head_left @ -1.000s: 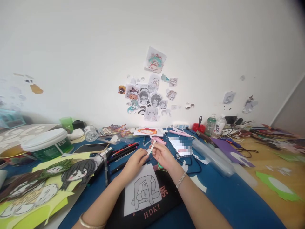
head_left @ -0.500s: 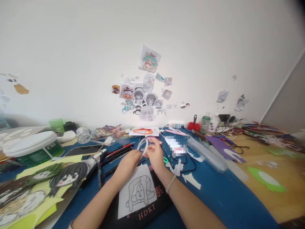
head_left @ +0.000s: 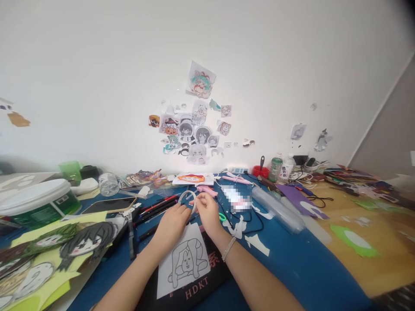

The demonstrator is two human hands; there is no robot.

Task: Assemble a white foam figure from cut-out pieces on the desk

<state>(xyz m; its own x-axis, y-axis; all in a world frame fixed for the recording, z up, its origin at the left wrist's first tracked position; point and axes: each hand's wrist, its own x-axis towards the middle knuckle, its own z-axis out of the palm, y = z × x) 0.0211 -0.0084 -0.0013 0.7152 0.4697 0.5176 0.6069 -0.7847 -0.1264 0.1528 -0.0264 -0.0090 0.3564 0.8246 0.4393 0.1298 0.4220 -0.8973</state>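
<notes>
A thin, pale roll of tape [head_left: 194, 199] stands on edge between my two hands. My left hand [head_left: 172, 222] has its fingers curled on the near left side of the ring. On the other side, my right hand [head_left: 208, 212] pinches the rim with thumb and fingers; its fingertips are partly hidden. Below my wrists a white sheet with a line drawing [head_left: 184, 261] lies on a black item with pink lettering [head_left: 212, 283]. Just beyond the tape is a pink tool [head_left: 207, 190], and green scissor handles [head_left: 222, 217] show beside my right hand.
Pens [head_left: 155, 211], a phone [head_left: 108, 205] and a lidded tub [head_left: 35, 203] sit left, behind paper character cutouts [head_left: 86, 242]. Right are paper scraps [head_left: 257, 245], a clear plastic roll [head_left: 279, 210], dark cable, bottles [head_left: 276, 167] and a red container [head_left: 260, 172].
The view has shifted slightly, so everything sits a little further left. My left fingers have moved closer around the roll of tape; both hands stay on it.
</notes>
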